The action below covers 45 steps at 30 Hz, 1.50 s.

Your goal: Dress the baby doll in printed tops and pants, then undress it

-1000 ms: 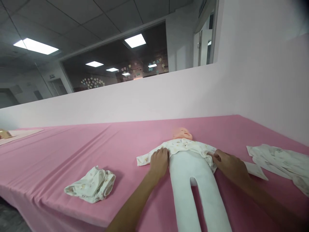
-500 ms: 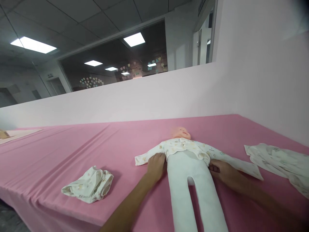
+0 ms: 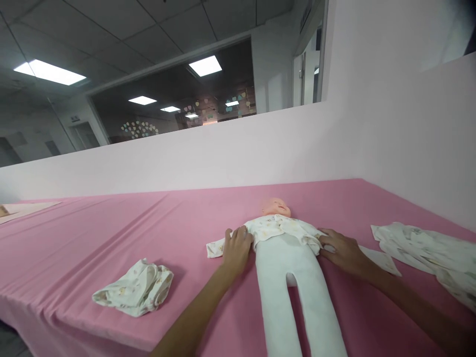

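Note:
A baby doll (image 3: 275, 207) lies on its back on the pink table cover (image 3: 111, 233), head away from me, white cloth legs (image 3: 293, 287) toward me. It wears a pale printed shirt (image 3: 282, 228). My left hand (image 3: 236, 248) lies flat with fingers spread on the shirt's left sleeve, beside the doll's waist. On the other side, my right hand (image 3: 340, 250) rests with fingers stretched out on the shirt's hem and right sleeve.
A crumpled printed garment (image 3: 136, 287) lies near the table's front edge at the left. Another pale garment (image 3: 424, 248) is spread out at the right by the pink wall (image 3: 409, 134). A low pink partition runs behind the table.
Both hands have slid from gripping the shirt's hem at the waist to lying flat, farther up over the sleeves. The shirt looks pulled lower and smoother on the doll.

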Tool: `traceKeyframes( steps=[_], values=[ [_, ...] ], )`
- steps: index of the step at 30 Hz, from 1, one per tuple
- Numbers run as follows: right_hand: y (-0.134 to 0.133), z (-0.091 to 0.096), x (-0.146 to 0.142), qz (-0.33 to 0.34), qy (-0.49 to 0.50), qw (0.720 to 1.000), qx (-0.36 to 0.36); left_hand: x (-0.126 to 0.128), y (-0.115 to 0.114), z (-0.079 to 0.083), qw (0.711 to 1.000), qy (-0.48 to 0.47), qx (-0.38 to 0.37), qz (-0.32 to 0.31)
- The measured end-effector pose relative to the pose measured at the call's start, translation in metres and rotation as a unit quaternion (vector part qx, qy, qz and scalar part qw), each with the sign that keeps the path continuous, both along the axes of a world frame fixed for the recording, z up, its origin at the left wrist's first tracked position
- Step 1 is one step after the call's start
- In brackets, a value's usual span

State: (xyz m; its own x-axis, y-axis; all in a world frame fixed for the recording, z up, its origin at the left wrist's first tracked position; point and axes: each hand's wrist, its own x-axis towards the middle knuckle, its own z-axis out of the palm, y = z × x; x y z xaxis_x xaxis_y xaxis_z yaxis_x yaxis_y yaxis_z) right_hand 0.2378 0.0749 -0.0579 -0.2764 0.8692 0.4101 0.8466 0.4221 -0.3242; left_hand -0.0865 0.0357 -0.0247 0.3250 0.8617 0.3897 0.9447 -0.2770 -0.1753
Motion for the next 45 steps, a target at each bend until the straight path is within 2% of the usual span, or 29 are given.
traceKeyframes(
  steps=[3,7,10,12,15,18,20,22,24,27,29,31,32,34,36,38,40,41,42,45],
  values=[
    [0.008,-0.006,0.005,0.016,0.038,0.998,-0.038,0.0,0.005,-0.004,1.0,-0.002,0.029,0.008],
    [0.011,-0.013,0.006,-0.032,0.081,0.995,-0.053,0.001,0.013,-0.013,0.998,-0.02,0.05,0.043],
    [0.009,-0.01,0.002,-0.074,0.083,0.991,-0.071,0.006,0.016,-0.014,0.997,-0.025,0.047,0.06],
    [0.006,-0.007,0.0,-0.081,0.071,0.992,-0.068,0.009,0.015,-0.013,0.996,-0.029,0.047,0.064],
    [0.001,-0.007,-0.001,-0.045,0.035,0.998,-0.022,0.011,0.007,-0.01,0.997,-0.04,0.043,0.05],
    [-0.006,-0.016,0.002,-0.022,0.001,0.998,0.053,0.001,-0.018,-0.001,0.996,-0.056,0.046,0.043],
    [-0.011,-0.025,0.006,-0.034,-0.009,0.995,0.094,-0.017,-0.046,0.008,0.994,-0.064,0.037,0.075],
    [-0.016,-0.033,0.009,-0.053,-0.015,0.992,0.111,-0.044,-0.081,0.019,0.988,-0.045,0.014,0.144],
    [-0.02,-0.037,0.01,-0.063,-0.015,0.992,0.112,-0.076,-0.115,0.029,0.971,-0.004,-0.011,0.24],
    [-0.026,-0.031,0.005,-0.062,-0.001,0.991,0.115,-0.122,-0.151,0.038,0.926,0.037,-0.063,0.371],
    [-0.031,-0.021,-0.002,-0.064,0.01,0.991,0.118,-0.144,-0.163,0.041,0.897,-0.017,-0.119,0.424],
    [-0.04,-0.007,-0.012,-0.073,0.025,0.989,0.129,-0.155,-0.166,0.044,0.886,-0.098,-0.113,0.44],
    [-0.046,-0.001,-0.017,-0.078,0.038,0.986,0.141,-0.157,-0.167,0.046,0.885,-0.155,-0.088,0.43],
    [-0.061,0.014,-0.03,-0.079,0.079,0.979,0.17,-0.153,-0.166,0.055,0.875,-0.312,-0.035,0.367],
    [-0.082,0.028,-0.048,-0.053,0.127,0.976,0.169,-0.138,-0.167,0.069,0.829,-0.483,0.001,0.283],
    [-0.106,0.046,-0.068,0.004,0.153,0.983,0.098,-0.113,-0.168,0.085,0.781,-0.585,0.025,0.216],
    [-0.13,0.068,-0.091,0.073,0.147,0.987,-0.007,-0.081,-0.17,0.099,0.763,-0.628,0.013,0.154],
    [-0.141,0.08,-0.102,0.118,0.137,0.983,-0.033,-0.064,-0.17,0.104,0.764,-0.635,-0.004,0.119],
    [-0.149,0.093,-0.112,0.16,0.128,0.978,-0.037,-0.047,-0.171,0.109,0.767,-0.635,-0.019,0.088],
    [-0.162,0.127,-0.134,0.231,0.106,0.967,0.021,-0.002,-0.172,0.115,0.786,-0.612,-0.084,0.023]
  ],
)
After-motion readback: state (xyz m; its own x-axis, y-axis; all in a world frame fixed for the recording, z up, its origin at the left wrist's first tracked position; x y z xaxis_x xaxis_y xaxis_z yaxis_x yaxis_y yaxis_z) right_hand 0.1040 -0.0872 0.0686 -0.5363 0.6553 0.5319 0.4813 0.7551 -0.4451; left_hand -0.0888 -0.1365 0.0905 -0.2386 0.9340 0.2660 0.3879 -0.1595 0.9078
